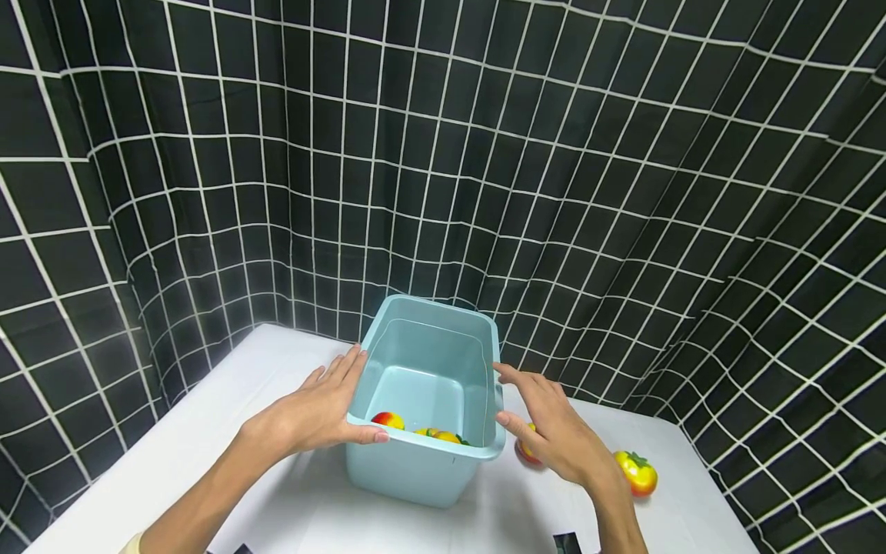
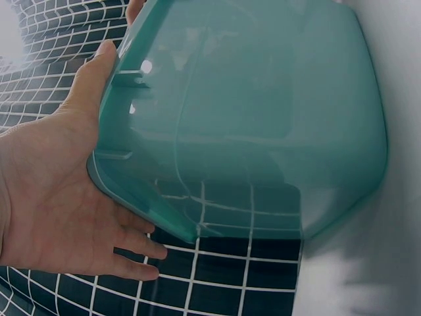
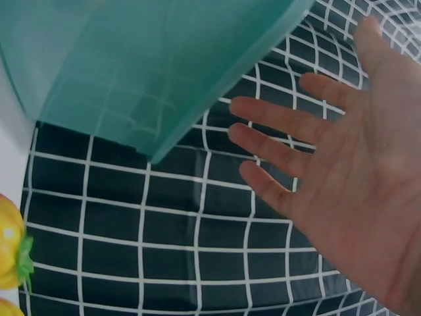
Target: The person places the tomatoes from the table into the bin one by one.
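Note:
A light blue plastic bin (image 1: 408, 477) stands on the white table between my hands. My left hand (image 1: 314, 412) rests on its left rim with straight fingers, the thumb lying over the near rim. In the left wrist view the palm of the left hand (image 2: 62, 191) faces the bin's outer wall (image 2: 263, 118). Beside the right rim, my right hand (image 1: 550, 423) is spread and holds nothing. The right wrist view shows a gap between the fingers of the right hand (image 3: 348, 151) and the bin (image 3: 131, 79). Inside the bin lie a red-yellow fruit (image 1: 389, 420) and yellow fruits with green leaves (image 1: 446, 436).
A red-yellow, tomato-like fruit (image 1: 637, 473) with a green top sits on the table (image 1: 681, 492) at right. Another red-yellow fruit (image 1: 527, 454) is partly hidden behind the right hand. Black cloth with white grid lines (image 1: 443, 154) surrounds the table. A small black piece (image 1: 567, 543) lies near the front.

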A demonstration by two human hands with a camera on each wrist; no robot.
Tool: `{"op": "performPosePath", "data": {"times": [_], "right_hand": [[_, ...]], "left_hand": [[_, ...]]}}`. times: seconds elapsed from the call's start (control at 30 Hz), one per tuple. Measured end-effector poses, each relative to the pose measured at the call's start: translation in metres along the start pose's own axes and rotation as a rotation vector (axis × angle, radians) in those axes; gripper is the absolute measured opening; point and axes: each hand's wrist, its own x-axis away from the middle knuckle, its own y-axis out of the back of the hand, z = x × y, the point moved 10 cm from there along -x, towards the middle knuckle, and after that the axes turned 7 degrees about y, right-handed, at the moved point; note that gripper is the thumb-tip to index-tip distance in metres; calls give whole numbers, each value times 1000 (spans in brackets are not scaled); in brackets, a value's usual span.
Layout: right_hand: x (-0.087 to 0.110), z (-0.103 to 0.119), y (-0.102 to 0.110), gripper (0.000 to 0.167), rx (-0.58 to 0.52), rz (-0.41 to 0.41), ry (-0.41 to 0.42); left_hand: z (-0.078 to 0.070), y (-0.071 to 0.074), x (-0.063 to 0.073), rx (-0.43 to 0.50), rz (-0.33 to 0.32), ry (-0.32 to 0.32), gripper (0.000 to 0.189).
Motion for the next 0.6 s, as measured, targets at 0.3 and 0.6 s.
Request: {"op": "performPosePath", "data": {"times": [0.3, 0.6], "right_hand": [[5, -10, 7, 58, 13, 33, -63], [9, -19, 18, 55, 34, 35, -82]], "left_hand": [[0, 0, 0, 2, 0, 7, 130], [1, 0, -2, -8, -7, 3, 129]]}}
